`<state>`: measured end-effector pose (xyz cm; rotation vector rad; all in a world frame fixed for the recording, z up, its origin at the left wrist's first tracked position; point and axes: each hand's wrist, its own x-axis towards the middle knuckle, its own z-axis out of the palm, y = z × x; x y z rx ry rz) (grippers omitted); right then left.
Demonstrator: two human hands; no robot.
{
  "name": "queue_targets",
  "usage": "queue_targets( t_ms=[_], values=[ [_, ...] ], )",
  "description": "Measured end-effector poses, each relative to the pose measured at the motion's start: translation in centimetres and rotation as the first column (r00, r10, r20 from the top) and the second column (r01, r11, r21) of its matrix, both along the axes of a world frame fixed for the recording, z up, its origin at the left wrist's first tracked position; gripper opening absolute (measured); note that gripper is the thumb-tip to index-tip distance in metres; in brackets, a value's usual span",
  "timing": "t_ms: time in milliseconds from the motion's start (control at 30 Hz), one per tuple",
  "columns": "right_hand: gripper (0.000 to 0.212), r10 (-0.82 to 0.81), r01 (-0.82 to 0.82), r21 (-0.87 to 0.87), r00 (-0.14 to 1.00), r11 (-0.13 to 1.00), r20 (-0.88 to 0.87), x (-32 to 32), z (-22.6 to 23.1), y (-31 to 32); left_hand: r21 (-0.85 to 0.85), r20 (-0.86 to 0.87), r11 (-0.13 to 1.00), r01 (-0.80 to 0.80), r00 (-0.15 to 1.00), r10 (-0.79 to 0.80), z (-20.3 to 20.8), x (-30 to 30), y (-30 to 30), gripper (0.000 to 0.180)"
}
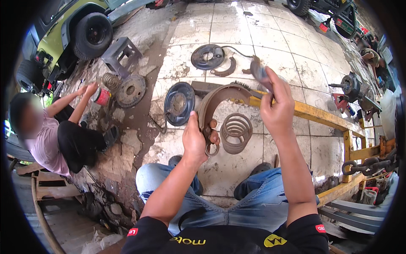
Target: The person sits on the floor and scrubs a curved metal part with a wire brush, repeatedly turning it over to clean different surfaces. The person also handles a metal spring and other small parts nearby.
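My left hand (194, 139) is closed round one end of a curved, rust-brown brake shoe (215, 96), tilted up off the floor in front of me. My right hand (277, 101) is raised at the shoe's far end, its fingers pinching a grey, flat, rounded piece (257, 71); blur hides its kind. Behind the shoe lies a dark bar (204, 87) with bristles showing along one edge. A rusty coil spring (237, 134) stands on the tiles just right of my left hand. Beyond the left hand lies a black round backing plate (179, 104).
Another backing plate (207, 57) with a cable and a loose brake shoe (229, 69) lie farther off. A yellow metal frame (321, 114) runs along the right, with a heavy chain (372, 166). A person (53, 139) squats at left holding a red can (101, 96), near a grey stool (122, 55).
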<state>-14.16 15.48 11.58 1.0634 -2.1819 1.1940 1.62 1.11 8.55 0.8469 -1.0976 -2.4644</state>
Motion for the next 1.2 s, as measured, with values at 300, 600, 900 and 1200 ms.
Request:
queue_targets(
  t_ms=[300, 600, 900, 1200],
  values=[
    [0.061, 0.174, -0.153, 0.198, 0.981, 0.968, -0.089, -0.6, -5.8, -2.1, -0.04, -0.011, 0.992, 0.12, 0.993, -0.12, 0.0, 0.5, -0.2, 0.048],
    [0.061, -0.294, 0.294, 0.031, 0.931, 0.955, 0.218, -5.1, 2.4, 0.4, 0.018, 0.014, 0.996, 0.085, 0.996, -0.085, -0.1, 0.6, -0.1, 0.049],
    [0.071, 0.181, -0.187, 0.184, 0.982, 0.965, 0.05, 2.9, -4.3, -1.7, 0.029, 0.111, 0.996, 0.084, 0.99, -0.087, 0.0, -0.6, 0.8, 0.047],
    [0.073, 0.019, -0.039, 0.383, 0.998, 0.923, 0.055, 3.2, -8.4, -1.8, 0.019, 0.056, 0.988, 0.156, 0.986, -0.157, -1.1, 0.0, 0.7, 0.047]
  ],
)
